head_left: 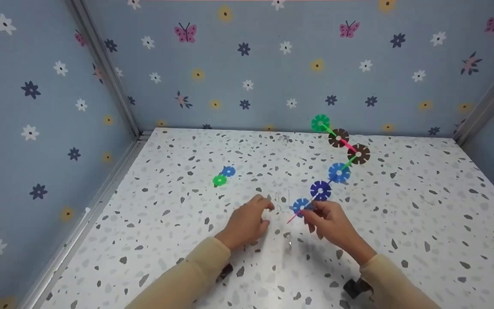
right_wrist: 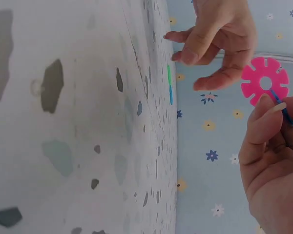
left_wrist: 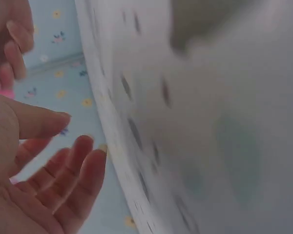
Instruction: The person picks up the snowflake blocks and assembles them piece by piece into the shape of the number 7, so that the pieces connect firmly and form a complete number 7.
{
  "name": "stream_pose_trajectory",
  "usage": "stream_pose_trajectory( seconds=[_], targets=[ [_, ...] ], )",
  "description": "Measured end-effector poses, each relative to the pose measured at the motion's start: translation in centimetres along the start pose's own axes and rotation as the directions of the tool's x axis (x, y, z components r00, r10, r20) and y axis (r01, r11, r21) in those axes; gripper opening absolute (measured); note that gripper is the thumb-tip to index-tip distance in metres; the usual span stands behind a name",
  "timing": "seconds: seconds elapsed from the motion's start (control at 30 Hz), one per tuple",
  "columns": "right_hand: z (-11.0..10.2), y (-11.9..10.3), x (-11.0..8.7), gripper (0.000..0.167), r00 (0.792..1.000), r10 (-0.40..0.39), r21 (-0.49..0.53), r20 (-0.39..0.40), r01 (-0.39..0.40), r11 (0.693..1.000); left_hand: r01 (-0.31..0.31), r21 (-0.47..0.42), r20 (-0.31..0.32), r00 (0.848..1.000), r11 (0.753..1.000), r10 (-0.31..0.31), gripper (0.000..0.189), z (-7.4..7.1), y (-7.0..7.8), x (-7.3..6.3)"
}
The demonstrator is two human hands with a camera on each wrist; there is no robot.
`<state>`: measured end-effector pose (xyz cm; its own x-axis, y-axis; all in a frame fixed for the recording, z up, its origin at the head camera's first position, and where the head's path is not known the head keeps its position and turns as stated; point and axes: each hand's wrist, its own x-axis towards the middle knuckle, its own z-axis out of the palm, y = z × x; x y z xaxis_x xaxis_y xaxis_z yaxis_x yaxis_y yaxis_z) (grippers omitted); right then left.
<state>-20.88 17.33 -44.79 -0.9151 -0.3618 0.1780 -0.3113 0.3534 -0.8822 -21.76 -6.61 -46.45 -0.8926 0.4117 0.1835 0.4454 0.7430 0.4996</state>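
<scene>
A zigzag chain of slotted plastic discs stretches away from my right hand (head_left: 335,223), with green (head_left: 316,124), brown (head_left: 353,158), light blue and dark blue (head_left: 314,192) ones facing up. Between them, linking discs stand edge-on. Thumb and fingers of the right hand pinch the light blue disc (head_left: 296,205) at the near end. A pink disc (right_wrist: 251,80) is slotted into it, face-on in the right wrist view and a thin line in the head view. My left hand (head_left: 245,221) hovers left of this end, fingers loosely bent, holding nothing.
On the speckled white tabletop (head_left: 178,150), left of the chain, lie a green disc (head_left: 216,182) and a blue disc (head_left: 231,169) touching each other. Flower-patterned blue panels (head_left: 272,73) stand at the back and both sides, with metal posts (head_left: 107,73) at the corners.
</scene>
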Motion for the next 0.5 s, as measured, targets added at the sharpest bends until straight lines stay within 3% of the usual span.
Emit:
stream_pose_trajectory(
  seconds=[0.07, 0.17, 0.27, 0.37, 0.5],
  targets=[
    [-0.2, 0.1, -0.1, 0.025, 1.0, 0.006, -0.012, 0.003, -0.006, 1.0, 0.103, -0.01, 0.011, 0.995, 0.995, -0.103, 0.032, -0.7, -1.3, 0.6],
    [-0.4, 0.2, -0.2, 0.025, 1.0, 0.009, -0.02, 0.003, -0.009, 1.0, 0.238, -0.029, -0.006, 0.971, 0.971, -0.239, 0.034, -1.8, -3.5, 1.7],
    [-0.5, 0.3, -0.2, 0.024, 1.0, 0.011, -0.024, 0.004, -0.01, 1.0, 0.356, -0.053, -0.042, 0.933, 0.933, -0.358, 0.037, -3.0, -6.0, 2.8],
    [-0.5, 0.4, -0.2, 0.025, 1.0, 0.001, -0.024, 0.018, -0.001, 1.0, 0.458, -0.058, -0.075, 0.884, 0.887, -0.461, 0.041, -4.0, -8.2, 3.8],
    [-0.6, 0.6, -0.3, 0.026, 0.999, -0.014, -0.032, 0.029, 0.015, 0.999, 0.558, -0.048, -0.077, 0.825, 0.829, -0.56, 0.05, -4.7, -10.4, 4.9]
  ],
)
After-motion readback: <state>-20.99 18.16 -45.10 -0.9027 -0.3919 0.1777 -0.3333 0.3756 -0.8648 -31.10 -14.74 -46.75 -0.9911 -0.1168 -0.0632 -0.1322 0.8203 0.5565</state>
